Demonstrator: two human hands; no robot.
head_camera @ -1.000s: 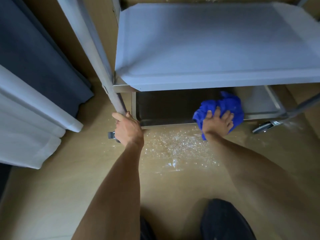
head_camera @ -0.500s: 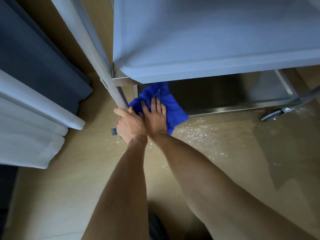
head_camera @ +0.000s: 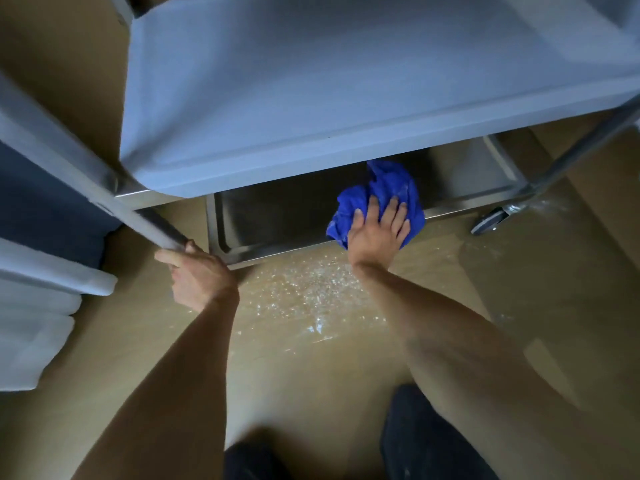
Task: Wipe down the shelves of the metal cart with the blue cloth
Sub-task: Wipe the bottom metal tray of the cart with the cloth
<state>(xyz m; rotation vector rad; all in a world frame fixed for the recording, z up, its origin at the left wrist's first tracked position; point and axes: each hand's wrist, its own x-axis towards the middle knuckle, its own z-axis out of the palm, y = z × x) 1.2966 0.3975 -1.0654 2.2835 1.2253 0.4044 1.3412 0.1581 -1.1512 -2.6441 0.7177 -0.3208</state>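
Observation:
The metal cart fills the upper view, its middle shelf [head_camera: 311, 98] overhanging the bottom shelf [head_camera: 277, 220]. A crumpled blue cloth [head_camera: 388, 188] lies on the front right part of the bottom shelf, partly over its front rim. My right hand [head_camera: 377, 230] presses flat on the cloth with fingers spread. My left hand [head_camera: 197, 271] grips the lower end of the cart's front left post [head_camera: 104, 192]. The back of the bottom shelf is hidden under the middle shelf.
The tan floor [head_camera: 304, 292] in front of the cart glistens with wet specks. A cart caster [head_camera: 491, 220] sits at the right. A dark curtain [head_camera: 52, 202] and white fabric [head_camera: 34, 323] hang at the left. My dark-clad knees [head_camera: 426, 441] are at the bottom edge.
My right hand has slid the blue cloth from the left end of the bottom shelf, beside my left hand, back toward the right. My left hand stays on the post.

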